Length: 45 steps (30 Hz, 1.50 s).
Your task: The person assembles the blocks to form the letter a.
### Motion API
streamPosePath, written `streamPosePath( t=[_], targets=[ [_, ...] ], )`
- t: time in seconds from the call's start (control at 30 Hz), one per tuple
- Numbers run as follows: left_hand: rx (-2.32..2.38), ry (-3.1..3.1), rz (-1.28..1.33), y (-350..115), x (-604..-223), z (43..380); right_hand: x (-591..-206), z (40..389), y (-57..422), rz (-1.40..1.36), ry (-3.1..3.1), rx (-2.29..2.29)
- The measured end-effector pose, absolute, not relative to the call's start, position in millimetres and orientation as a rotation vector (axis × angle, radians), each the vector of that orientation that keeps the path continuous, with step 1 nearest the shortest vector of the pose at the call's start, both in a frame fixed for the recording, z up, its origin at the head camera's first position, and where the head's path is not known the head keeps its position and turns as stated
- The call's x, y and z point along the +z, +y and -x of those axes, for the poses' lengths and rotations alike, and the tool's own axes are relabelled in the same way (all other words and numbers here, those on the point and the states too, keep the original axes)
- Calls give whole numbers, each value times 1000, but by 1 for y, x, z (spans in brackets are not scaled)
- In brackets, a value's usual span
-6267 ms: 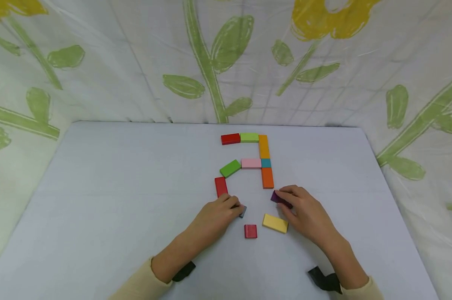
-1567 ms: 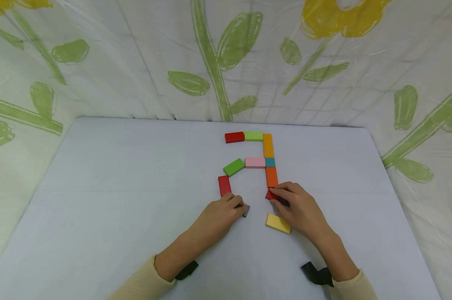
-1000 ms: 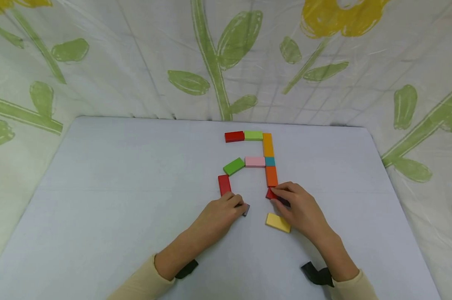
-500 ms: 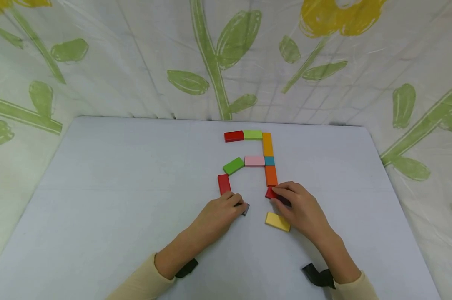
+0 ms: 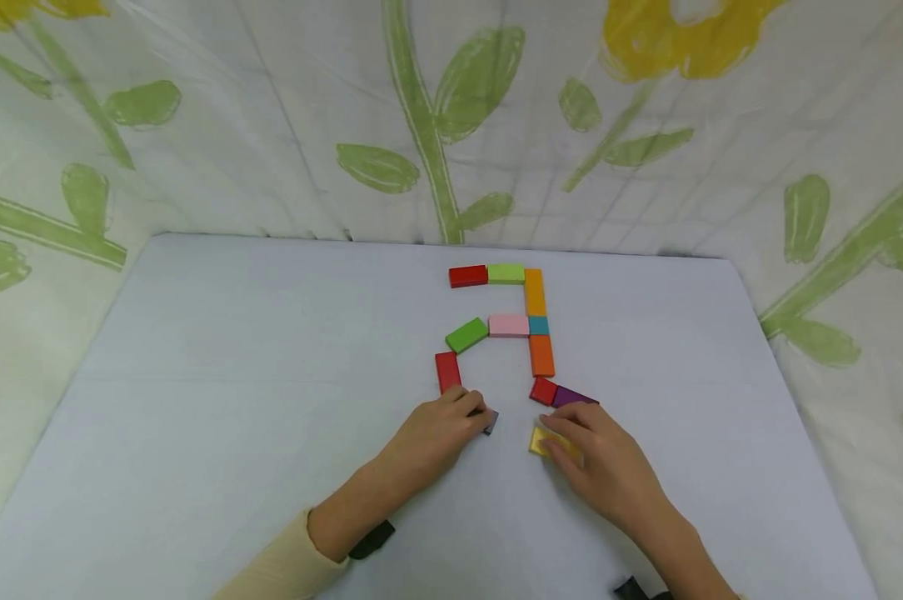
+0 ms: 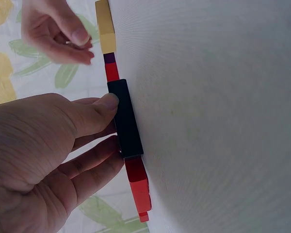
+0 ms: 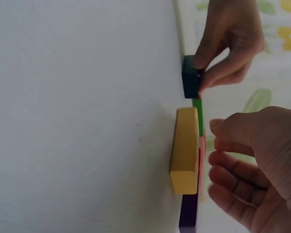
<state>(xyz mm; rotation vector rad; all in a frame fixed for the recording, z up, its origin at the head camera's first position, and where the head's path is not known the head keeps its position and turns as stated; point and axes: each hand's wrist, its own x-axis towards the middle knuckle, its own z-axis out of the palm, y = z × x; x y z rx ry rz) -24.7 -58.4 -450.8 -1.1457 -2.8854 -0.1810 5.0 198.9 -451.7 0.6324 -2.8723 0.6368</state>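
In the head view my left hand [image 5: 438, 431] pinches a dark block [image 6: 126, 119]; the left wrist view shows my thumb on its face and fingers behind it. That block lies close to the end of a red block [image 5: 447, 372]. My right hand [image 5: 609, 454] hovers over a yellow block [image 7: 185, 141], fingers loosely bent; the right wrist view shows a gap between fingertips and block. Beyond the yellow block, a small red block [image 5: 543, 391] sits end to end with a purple block [image 5: 574, 397], just below the orange block [image 5: 541, 356].
Farther off on the white table [image 5: 271, 333], blocks form a line: dark red [image 5: 468, 276], lime [image 5: 506, 274], amber [image 5: 535, 292] and teal [image 5: 538, 325]. A pink block [image 5: 508, 326] and a green block [image 5: 467, 335] branch left. A flowered curtain [image 5: 271, 125] hangs behind.
The small red block has moved from the front up to below the orange block, against the purple one. My right hand has let go there and shifted toward me over the yellow block. Left hand stays.
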Motion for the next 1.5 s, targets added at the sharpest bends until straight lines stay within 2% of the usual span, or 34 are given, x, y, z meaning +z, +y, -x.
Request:
streamPosePath(
  t=[0.23, 0.9, 1.5],
  targets=[
    [-196, -2892, 1140, -59, -451, 24, -457, -17, 193, -612, -2896, 549],
    [-199, -2884, 1135, -60, -449, 22, -459, -21, 184, -697, -2899, 509],
    [-167, -2912, 1139, -59, -448, 23, -459, -25, 185, -622, -2922, 463]
  ],
)
